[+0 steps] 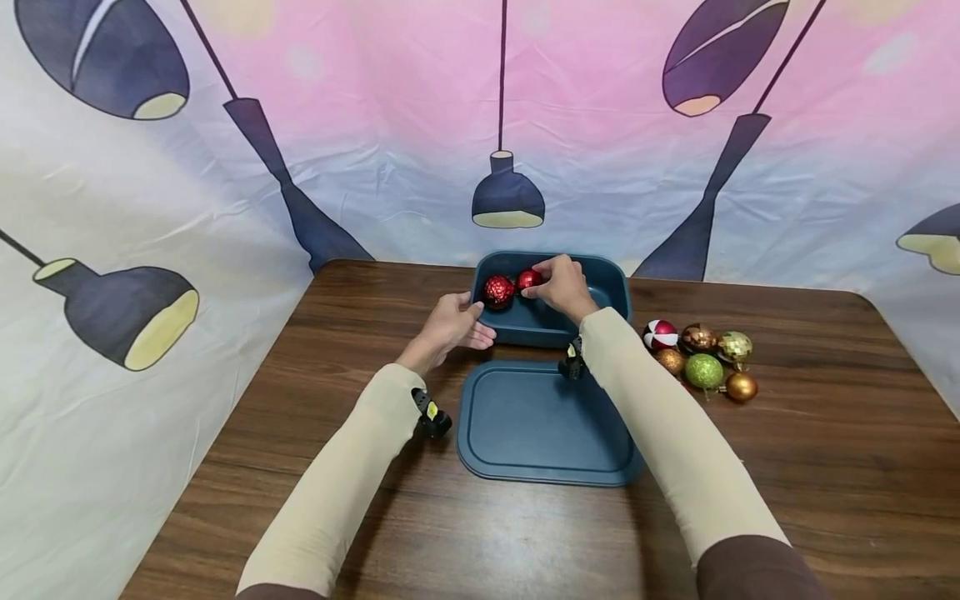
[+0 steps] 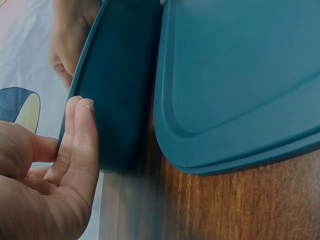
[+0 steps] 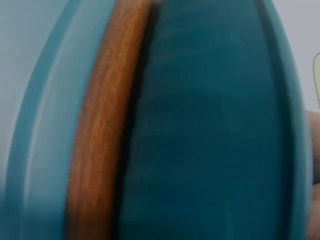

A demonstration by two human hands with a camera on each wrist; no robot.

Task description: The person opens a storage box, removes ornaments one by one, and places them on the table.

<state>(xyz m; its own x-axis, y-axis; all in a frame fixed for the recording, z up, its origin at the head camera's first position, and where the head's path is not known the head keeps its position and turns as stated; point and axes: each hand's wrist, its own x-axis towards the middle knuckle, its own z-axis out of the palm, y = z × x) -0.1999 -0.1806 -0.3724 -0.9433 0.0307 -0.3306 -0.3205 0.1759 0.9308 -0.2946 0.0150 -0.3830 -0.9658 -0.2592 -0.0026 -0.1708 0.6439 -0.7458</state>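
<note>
A dark teal box [image 1: 540,336] stands open at the back of the table. Inside its left part lies a shiny red Christmas bauble [image 1: 498,292]. My right hand [image 1: 561,287] reaches in over the front rim and pinches a second red bauble [image 1: 528,280] just beside the first. At the box's front left corner, my left hand [image 1: 450,325] holds the rim, thumb at the edge and fingers [image 2: 82,135] stretched along the outer front wall. In the right wrist view the box wall [image 3: 210,120] hides most of the right hand, and the bauble does not show there.
The matching teal lid [image 1: 547,425] lies flat in front of the box, under the right forearm at its right side. Several baubles in green, gold, copper and red-white [image 1: 660,335] sit grouped right of the box. A printed cloth [image 1: 420,125] hangs behind the table.
</note>
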